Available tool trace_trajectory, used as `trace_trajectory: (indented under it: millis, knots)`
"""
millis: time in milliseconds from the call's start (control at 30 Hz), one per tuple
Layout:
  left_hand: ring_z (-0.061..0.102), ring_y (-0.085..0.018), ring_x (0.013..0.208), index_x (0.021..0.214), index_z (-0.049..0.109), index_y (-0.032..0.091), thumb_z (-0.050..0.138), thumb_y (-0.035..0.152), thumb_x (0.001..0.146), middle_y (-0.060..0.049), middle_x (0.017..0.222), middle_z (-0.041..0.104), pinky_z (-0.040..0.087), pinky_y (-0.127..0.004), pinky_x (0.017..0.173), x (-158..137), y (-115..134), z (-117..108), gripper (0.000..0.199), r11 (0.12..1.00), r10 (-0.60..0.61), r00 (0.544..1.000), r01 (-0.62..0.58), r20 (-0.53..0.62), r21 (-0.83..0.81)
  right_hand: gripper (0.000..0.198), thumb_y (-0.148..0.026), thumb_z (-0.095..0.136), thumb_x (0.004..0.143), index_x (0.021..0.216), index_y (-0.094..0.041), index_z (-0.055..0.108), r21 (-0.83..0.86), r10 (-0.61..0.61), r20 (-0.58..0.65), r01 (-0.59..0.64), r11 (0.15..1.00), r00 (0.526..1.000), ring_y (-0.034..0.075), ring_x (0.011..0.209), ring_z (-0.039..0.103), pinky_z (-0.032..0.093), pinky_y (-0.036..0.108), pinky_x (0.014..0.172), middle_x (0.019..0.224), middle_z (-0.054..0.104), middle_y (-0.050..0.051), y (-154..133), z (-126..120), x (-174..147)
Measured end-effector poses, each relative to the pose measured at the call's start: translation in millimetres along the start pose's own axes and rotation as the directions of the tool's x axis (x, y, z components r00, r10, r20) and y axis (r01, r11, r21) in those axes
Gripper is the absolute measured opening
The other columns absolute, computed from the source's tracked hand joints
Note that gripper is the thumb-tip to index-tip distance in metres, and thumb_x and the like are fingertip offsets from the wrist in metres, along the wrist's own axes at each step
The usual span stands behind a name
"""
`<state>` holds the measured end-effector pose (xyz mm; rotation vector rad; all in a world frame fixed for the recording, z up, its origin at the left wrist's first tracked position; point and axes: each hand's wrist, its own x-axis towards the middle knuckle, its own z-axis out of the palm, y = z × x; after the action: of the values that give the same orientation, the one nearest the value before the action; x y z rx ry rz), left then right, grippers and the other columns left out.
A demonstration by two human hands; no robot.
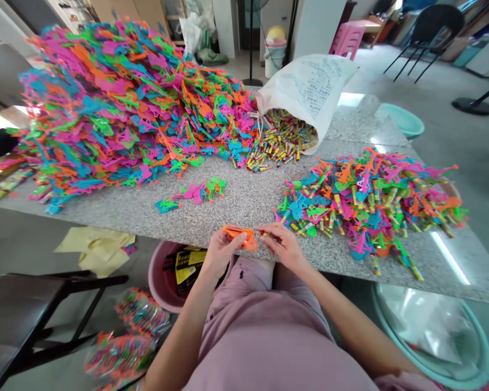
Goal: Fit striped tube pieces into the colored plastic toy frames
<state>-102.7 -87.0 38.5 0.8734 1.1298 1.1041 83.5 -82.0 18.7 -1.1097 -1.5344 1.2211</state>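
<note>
At the table's front edge, my left hand [220, 254] is closed on an orange plastic toy piece [241, 235], thumb on top. My right hand [286, 245] pinches a small reddish tube [264, 233], mostly hidden by the fingers, close to the orange piece's right end. Whether the two touch I cannot tell. A few loose plastic pieces [193, 191] in blue, pink, orange and green lie just beyond my left hand. Small yellow and red tubes [283, 136] spill from a white woven sack [309, 89].
A large heap of coloured plastic pieces [118, 108] covers the table's left. Pieces joined with tubes [367, 195] are piled at right. Below the table stand a pink tub [158, 271], a turquoise basin [478, 336] and filled bags [120, 353]. A dark stool [20, 320] is at left.
</note>
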Motion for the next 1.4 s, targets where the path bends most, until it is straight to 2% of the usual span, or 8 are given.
trace_trajectory:
  millis: [233,633,833,967,1067,1200,1300,1400]
  knots:
    - [0.06,-0.011,0.064,0.079,0.068,0.014,0.076,0.031,0.07,-0.001,0.072,0.07,0.048,-0.022,0.064,-3.0,6.3,9.9,0.021,0.996,0.019,0.996,-0.026,0.088,0.083,0.026,-0.037,0.06,0.087,0.107,-0.024,0.071,-0.195,-0.132,-0.053,0.119,0.974,0.99,0.017,0.077,0.061,0.051,0.031,0.073,0.087,0.065,0.005,-15.0,-5.1,-10.7]
    - [0.06,-0.012,0.066,0.079,0.067,0.013,0.075,0.029,0.072,-0.002,0.073,0.068,0.048,-0.023,0.066,-4.1,-2.2,15.5,0.019,0.976,0.172,0.983,-0.178,0.063,0.122,0.03,-0.034,0.049,0.094,0.117,-0.022,0.065,-0.408,-0.283,0.102,0.299,0.863,0.954,0.018,0.08,0.062,0.052,0.03,0.072,0.091,0.063,0.007,-11.3,-7.4,-12.7]
    - [0.059,-0.012,0.067,0.088,0.061,0.016,0.069,0.036,0.077,-0.002,0.077,0.066,0.048,-0.025,0.067,6.1,-13.2,28.0,0.025,0.993,0.119,0.984,-0.119,0.132,-0.005,0.033,-0.035,0.042,0.097,0.119,-0.02,0.062,-0.532,-0.305,0.161,0.343,0.774,0.938,0.019,0.082,0.063,0.054,0.032,0.072,0.092,0.064,0.009,-13.3,-13.2,-13.2]
    - [0.063,-0.019,0.087,0.119,0.052,0.018,0.069,0.044,0.075,-0.01,0.102,0.065,0.051,-0.033,0.076,35.3,-17.6,28.7,0.054,0.952,0.174,0.963,-0.218,0.204,0.217,0.031,-0.036,0.043,0.096,0.117,-0.023,0.062,-0.586,-0.379,-0.081,0.263,0.766,0.922,0.018,0.068,0.064,0.054,0.031,0.064,0.082,0.068,0.005,-18.3,-58.7,1.2]
    - [0.058,-0.026,0.104,0.124,0.049,0.017,0.068,0.043,0.074,-0.016,0.117,0.058,0.047,-0.041,0.088,67.8,-13.8,6.2,0.059,0.783,0.357,0.931,-0.257,-0.072,0.566,0.033,-0.031,0.041,0.097,0.127,-0.027,0.055,-0.611,-0.443,-0.361,0.151,0.777,0.821,0.017,0.059,0.062,0.053,0.031,0.061,0.074,0.066,0.003,-31.2,-120.2,24.9]
    - [0.046,-0.038,0.118,0.118,0.056,0.016,0.062,0.039,0.08,-0.02,0.121,0.053,0.036,-0.051,0.095,106.4,0.7,-33.8,0.045,0.424,0.575,0.759,0.043,-0.305,0.905,0.03,-0.031,0.052,0.093,0.122,-0.031,0.057,-0.567,-0.557,-0.434,0.266,0.78,0.708,0.021,0.08,0.066,0.05,0.03,0.068,0.081,0.066,0.005,-48.0,-170.7,55.2]
    - [0.044,-0.039,0.117,0.111,0.06,0.017,0.061,0.04,0.08,-0.02,0.121,0.054,0.035,-0.051,0.093,125.5,8.1,-44.5,0.038,0.177,0.556,0.815,0.08,-0.166,0.981,0.032,-0.036,0.041,0.096,0.128,-0.032,0.046,-0.339,-0.435,-0.476,0.297,0.893,0.764,0.021,0.076,0.065,0.049,0.03,0.06,0.092,0.066,0.008,-42.9,-140.5,60.9]
    - [0.042,-0.041,0.119,0.111,0.059,0.015,0.059,0.039,0.082,-0.023,0.122,0.053,0.034,-0.05,0.093,135.6,6.6,-38.9,0.038,0.052,0.512,0.855,0.058,-0.077,0.997,0.024,-0.033,0.039,0.094,0.115,-0.024,0.047,-0.187,-0.174,-0.381,0.109,0.976,0.908,0.016,0.051,0.056,0.042,0.027,0.045,0.067,0.06,0.002,-15.3,-69.4,57.5]
